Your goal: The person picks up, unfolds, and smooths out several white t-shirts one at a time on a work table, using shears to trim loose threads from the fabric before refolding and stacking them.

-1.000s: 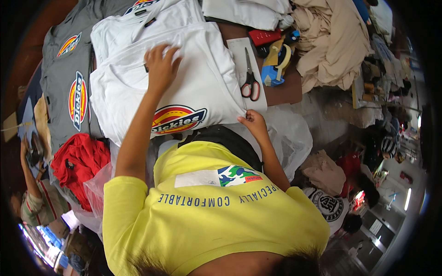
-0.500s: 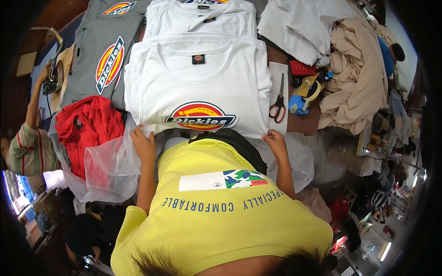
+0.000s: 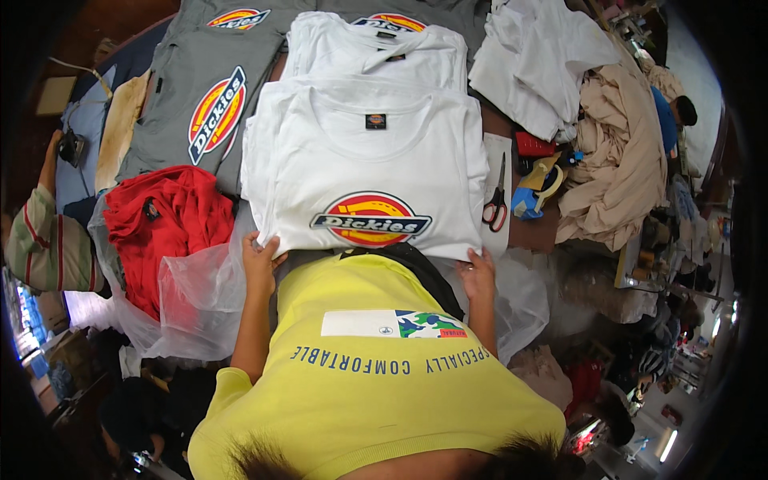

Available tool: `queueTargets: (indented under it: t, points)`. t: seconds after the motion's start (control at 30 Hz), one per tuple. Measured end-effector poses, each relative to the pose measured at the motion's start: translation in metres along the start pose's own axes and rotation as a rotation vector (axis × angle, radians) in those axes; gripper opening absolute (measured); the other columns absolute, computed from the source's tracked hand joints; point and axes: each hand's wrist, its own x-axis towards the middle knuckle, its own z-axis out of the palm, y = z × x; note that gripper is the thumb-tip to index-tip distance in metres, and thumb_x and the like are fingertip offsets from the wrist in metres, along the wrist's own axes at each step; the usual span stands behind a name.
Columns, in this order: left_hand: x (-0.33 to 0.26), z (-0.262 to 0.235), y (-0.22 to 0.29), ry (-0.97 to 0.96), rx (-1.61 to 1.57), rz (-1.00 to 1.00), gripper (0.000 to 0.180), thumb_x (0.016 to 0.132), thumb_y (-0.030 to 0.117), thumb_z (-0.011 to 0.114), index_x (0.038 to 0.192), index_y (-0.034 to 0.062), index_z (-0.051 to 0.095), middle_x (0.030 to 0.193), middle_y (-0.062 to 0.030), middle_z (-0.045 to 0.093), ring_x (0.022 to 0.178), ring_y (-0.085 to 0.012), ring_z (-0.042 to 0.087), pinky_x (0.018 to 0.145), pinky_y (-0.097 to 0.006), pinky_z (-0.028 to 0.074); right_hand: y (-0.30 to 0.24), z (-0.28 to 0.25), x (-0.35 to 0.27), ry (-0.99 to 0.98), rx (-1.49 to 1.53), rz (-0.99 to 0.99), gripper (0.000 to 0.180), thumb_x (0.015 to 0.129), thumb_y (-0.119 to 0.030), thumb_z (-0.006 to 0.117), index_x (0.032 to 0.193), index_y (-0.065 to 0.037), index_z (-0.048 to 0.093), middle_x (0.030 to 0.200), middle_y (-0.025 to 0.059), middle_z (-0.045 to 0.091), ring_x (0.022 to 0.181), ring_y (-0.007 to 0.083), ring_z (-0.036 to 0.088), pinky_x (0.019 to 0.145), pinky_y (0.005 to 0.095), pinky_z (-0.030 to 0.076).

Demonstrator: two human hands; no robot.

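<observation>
A folded white T-shirt point(image 3: 360, 164) with a red, yellow and navy chest print lies in front of me on a stack of white T-shirts. At its near left corner my left hand point(image 3: 261, 260) is closed, with the shirt's folded edge in its fingers. My right hand point(image 3: 478, 274) has the near right corner between thumb and fingertips, the palm partly showing. The near edge runs roughly straight between both hands. More folded white T-shirts point(image 3: 432, 58) lie just beyond.
Grey printed T-shirts point(image 3: 180, 88) lie to the left, above red garments point(image 3: 172, 232) in a clear plastic bag point(image 3: 196, 308). On the right are scissors point(image 3: 496, 200), a tape dispenser point(image 3: 528, 196), a red box point(image 3: 534, 146) and beige cloth point(image 3: 616, 152). A co-worker in a striped shirt point(image 3: 56, 248) handles an iron point(image 3: 74, 148).
Both hands remain at the shirt's near corners; my right hand has turned so more of its palm shows. The whole view has shifted slightly. The co-worker's hand and iron have moved.
</observation>
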Motion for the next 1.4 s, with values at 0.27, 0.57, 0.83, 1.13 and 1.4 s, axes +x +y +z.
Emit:
queueTargets:
  t: [0.27,0.57,0.83,1.13,1.4]
  points:
    - [-0.058,-0.04,0.164,-0.299,-0.263,0.433,0.042,0.08,-0.001,0.061,0.116,0.0049,0.04,0.092,-0.0129,0.063,0.082,-0.0145,0.061,0.073,-0.024,0.047,-0.171,0.073,-0.05,-0.375,0.059,-0.741,0.034,0.078,0.006,0.062,0.107,-0.007,0.05,0.098,0.0072,0.059,0.093,0.0183,0.058,0.084,0.0305,0.048]
    - [-0.024,-0.098,0.236,-0.266,-0.311,0.645,0.029,0.086,0.007,0.057,0.114,-0.0015,0.051,0.097,-0.0069,0.058,0.087,-0.0123,0.057,0.073,-0.021,0.046,-0.255,0.326,-0.019,-1.064,0.058,-0.51,0.025,0.085,0.001,0.053,0.11,-0.003,0.056,0.11,0.0151,0.058,0.103,0.0266,0.054,0.093,0.0439,0.044]
    - [0.023,-0.176,0.353,0.044,-0.446,1.157,0.028,0.087,0.003,0.056,0.113,-0.0041,0.054,0.117,-0.0105,0.055,0.097,-0.0181,0.058,0.082,-0.027,0.053,-0.229,0.625,0.054,-1.448,-0.057,-0.454,0.035,0.082,0.002,0.046,0.115,-0.005,0.05,0.098,0.013,0.06,0.09,0.0273,0.059,0.087,0.0443,0.048]
    - [0.032,-0.138,0.228,0.106,-0.262,0.747,0.031,0.089,0.005,0.053,0.12,0.0017,0.051,0.116,-0.008,0.055,0.101,-0.0163,0.057,0.076,-0.029,0.054,-0.124,0.702,0.132,-1.146,-0.104,-0.352,0.031,0.086,0.0,0.049,0.116,-0.01,0.052,0.106,0.0112,0.059,0.094,0.0304,0.059,0.087,0.0517,0.045]
    - [0.036,-0.075,0.134,-0.205,0.527,-0.04,0.032,0.088,0.011,0.055,0.118,0.0001,0.052,0.066,-0.0024,0.058,0.054,-0.0074,0.055,0.047,-0.019,0.042,-0.049,0.508,0.132,-0.727,-0.551,-0.398,0.032,0.081,-0.012,0.061,0.113,-0.007,0.056,0.092,0.0017,0.062,0.082,0.0165,0.059,0.076,0.0304,0.044]
